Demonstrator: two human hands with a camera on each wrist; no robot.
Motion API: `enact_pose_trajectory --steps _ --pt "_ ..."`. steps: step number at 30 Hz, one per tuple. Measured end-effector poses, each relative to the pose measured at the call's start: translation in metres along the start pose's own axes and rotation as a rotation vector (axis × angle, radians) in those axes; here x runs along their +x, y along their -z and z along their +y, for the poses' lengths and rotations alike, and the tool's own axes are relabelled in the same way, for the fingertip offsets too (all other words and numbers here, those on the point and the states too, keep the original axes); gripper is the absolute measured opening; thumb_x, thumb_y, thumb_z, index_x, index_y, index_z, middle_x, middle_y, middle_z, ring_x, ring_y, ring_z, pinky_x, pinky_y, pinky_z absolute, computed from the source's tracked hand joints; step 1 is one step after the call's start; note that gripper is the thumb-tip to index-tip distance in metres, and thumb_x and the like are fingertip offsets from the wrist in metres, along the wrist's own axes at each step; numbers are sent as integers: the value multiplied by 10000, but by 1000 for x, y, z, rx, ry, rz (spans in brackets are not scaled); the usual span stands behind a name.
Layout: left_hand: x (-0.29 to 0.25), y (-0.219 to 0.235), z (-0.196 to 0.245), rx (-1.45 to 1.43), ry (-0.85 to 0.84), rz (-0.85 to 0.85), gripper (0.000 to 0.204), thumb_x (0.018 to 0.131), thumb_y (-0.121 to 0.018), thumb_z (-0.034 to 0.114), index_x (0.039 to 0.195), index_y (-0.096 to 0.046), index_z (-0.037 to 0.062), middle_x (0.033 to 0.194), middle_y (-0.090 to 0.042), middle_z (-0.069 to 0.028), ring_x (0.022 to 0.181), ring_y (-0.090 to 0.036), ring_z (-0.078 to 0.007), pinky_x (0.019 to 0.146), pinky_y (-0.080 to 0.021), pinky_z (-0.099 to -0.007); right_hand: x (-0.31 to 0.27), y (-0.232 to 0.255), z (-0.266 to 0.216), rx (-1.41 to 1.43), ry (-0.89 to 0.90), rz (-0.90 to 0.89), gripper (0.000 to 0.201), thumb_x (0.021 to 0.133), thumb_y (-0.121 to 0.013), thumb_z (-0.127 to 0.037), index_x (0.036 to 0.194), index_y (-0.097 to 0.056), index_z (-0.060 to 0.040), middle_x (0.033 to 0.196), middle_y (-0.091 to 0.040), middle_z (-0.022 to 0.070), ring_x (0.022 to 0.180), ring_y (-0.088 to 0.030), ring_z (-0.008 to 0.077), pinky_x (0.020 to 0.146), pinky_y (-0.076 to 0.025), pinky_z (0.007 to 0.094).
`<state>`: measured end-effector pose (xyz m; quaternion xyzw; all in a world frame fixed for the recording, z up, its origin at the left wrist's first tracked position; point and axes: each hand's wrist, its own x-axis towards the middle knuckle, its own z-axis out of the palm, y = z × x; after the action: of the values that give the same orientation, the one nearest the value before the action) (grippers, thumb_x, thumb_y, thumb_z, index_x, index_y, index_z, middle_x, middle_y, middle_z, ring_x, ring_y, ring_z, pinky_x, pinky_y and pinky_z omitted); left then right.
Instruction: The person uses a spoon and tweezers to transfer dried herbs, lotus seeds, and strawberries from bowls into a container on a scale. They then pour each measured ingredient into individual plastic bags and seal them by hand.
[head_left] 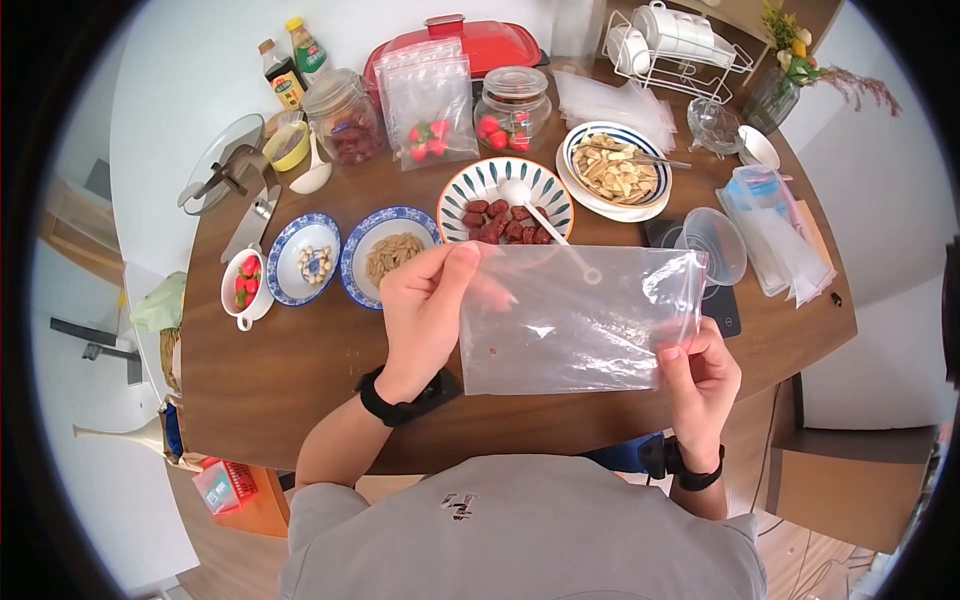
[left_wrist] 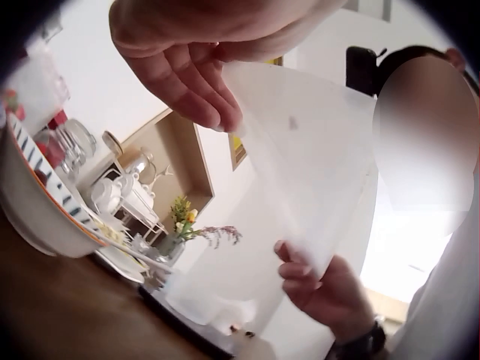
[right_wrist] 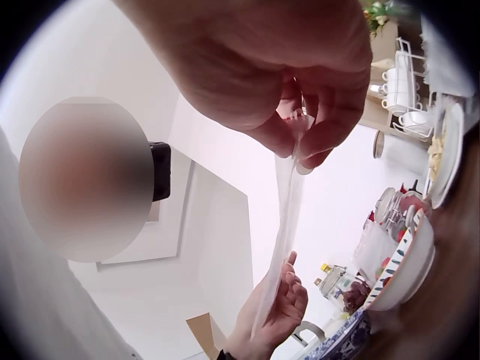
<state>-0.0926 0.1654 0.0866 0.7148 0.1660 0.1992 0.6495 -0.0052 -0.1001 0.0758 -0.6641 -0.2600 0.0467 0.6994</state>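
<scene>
A clear plastic zip bag [head_left: 580,325] is stretched out flat between both hands above the front of the table. My left hand [head_left: 425,305] pinches its left upper corner, thumb on the near side and fingers behind the film. At the other end, my right hand [head_left: 703,380] pinches the lower right part beside the reddish zip edge. A small brown speck shows on the bag near its left side. Behind the bag stands a striped bowl [head_left: 455,195] of red dates [head_left: 490,228], with a white spoon [head_left: 545,220] lying in it. Seen from the right wrist, the bag [right_wrist: 283,210] appears nearly edge-on.
Left of the dates are blue-rimmed bowls [head_left: 284,235] and a cup of strawberries [head_left: 247,283]. Glass jars [head_left: 345,115], filled bags [head_left: 430,105] and a red cooker [head_left: 490,45] line the back. A plate of dried slices [head_left: 615,170], a plastic tub [head_left: 715,245] and spare bags [head_left: 770,230] stand right.
</scene>
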Motion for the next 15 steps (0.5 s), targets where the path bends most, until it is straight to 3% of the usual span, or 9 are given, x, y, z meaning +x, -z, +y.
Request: enact_pose_trajectory --steps 2,6,8,15 --pt "2 1 -2 -466 64 -138 306 1016 -471 184 1096 -617 -73 935 -702 -147 838 -696 -215 808 -553 -335 0 0 -1 4 1 0 99 909 -625 -3 832 -563 2 1055 -574 74 696 -542 62 566 -444 210" --pt "-10 -14 6 -474 158 -132 294 1011 -483 182 1077 -624 -67 884 -705 -144 796 -701 -212 776 -553 -316 -2 3 1 35 8 99 114 911 -627 -13 819 -561 2 1041 -569 79 652 -541 70 528 -434 213" --pt "-13 -6 -4 -229 71 -182 296 1010 -480 190 1109 -606 -59 939 -700 -158 862 -697 -218 784 -554 -328 -5 4 1 14 -1 81 125 906 -635 -16 807 -562 -1 1036 -568 75 659 -533 66 539 -431 210" --pt "-16 -1 -5 -419 202 -128 202 974 -521 90 1130 -545 -36 1023 -673 -166 932 -677 -225 791 -560 -354 -10 6 3 -15 -13 105 134 902 -638 -18 793 -562 -7 1054 -573 76 680 -520 59 566 -423 208"
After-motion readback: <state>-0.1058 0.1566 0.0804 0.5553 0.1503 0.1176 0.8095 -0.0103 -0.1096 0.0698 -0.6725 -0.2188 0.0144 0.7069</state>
